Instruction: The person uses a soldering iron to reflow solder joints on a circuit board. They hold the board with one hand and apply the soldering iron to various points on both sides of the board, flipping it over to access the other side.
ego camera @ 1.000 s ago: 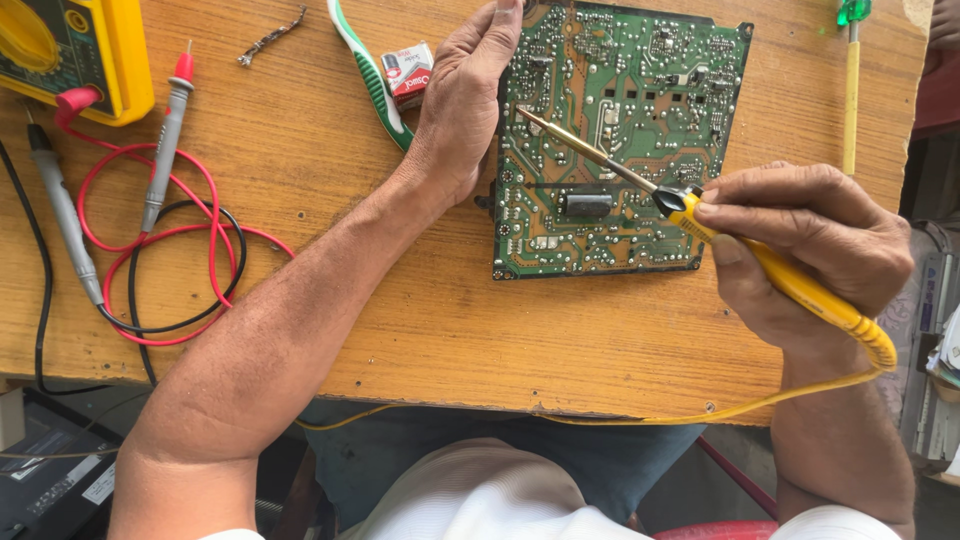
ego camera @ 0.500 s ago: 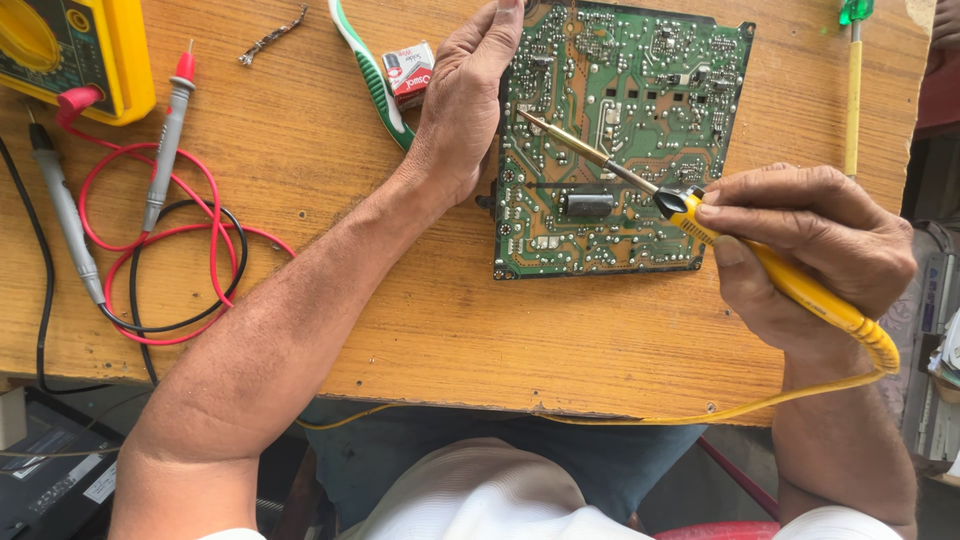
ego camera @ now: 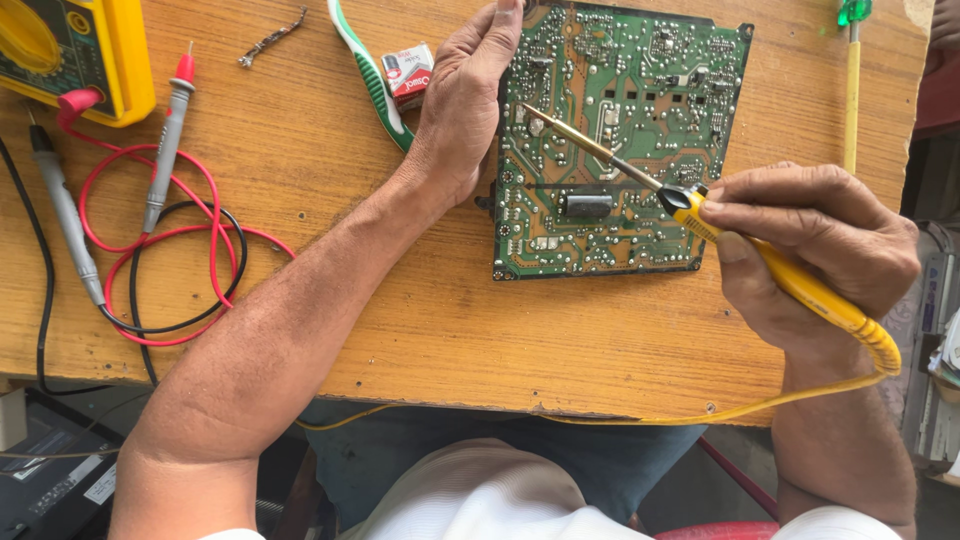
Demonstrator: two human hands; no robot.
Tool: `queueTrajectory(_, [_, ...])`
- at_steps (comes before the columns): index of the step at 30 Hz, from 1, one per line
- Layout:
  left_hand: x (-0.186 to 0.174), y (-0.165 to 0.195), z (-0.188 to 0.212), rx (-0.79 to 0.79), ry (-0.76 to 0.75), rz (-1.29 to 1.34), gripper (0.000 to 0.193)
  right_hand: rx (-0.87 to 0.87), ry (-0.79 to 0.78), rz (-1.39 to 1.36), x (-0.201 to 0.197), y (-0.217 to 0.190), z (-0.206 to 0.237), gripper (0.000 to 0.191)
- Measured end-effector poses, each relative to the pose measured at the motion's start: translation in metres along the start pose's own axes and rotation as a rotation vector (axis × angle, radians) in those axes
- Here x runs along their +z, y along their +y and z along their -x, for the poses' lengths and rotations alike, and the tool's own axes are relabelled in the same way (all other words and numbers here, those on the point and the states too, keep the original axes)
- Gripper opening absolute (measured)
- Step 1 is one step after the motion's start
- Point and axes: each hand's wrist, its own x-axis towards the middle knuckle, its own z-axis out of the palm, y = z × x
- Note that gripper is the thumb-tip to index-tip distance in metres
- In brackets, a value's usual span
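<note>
We clamp our right hand (ego camera: pixel 810 245) on the yellow soldering iron (ego camera: pixel 700 205); its long axis slants up-left from our fingers, tip over the green circuit board (ego camera: pixel 625 140) at upper centre. Our left hand (ego camera: pixel 465 95) lies flat, fingers together, on the board's left edge.
</note>
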Motion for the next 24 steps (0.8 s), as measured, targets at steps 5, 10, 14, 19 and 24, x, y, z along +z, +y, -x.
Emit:
queueTrajectory(5, [0.0004, -0.0002, -0.0002, 0.005, -0.018, 0.043, 0.036, 0.015, -0.003, 0.009, -0.0025, 0.0008, 0.0016, 0.01])
queueTrajectory(10, [0.0005, 0.0005, -0.0001, -0.007, -0.009, 0.016, 0.037, 0.011, -0.012, 0.054, -0.0041, 0.0003, 0.0032, 0.01])
queueTrajectory(14, [0.0016, 0.0018, -0.0002, 0.009, -0.017, 0.038, 0.036, 0.021, -0.017, 0.022, -0.005, 0.0005, 0.0013, 0.011])
queueTrajectory(19, [0.0014, 0.0017, -0.0002, -0.01, 0.0, 0.028, 0.037, 0.048, -0.003, 0.015, -0.0057, 0.0005, 0.0036, 0.011])
queueTrajectory(24, [0.0003, -0.0001, -0.0002, 0.007, -0.008, -0.013, 0.038, 0.043, 0.015, 0.066, -0.0025, 0.0073, 0.007, 0.01])
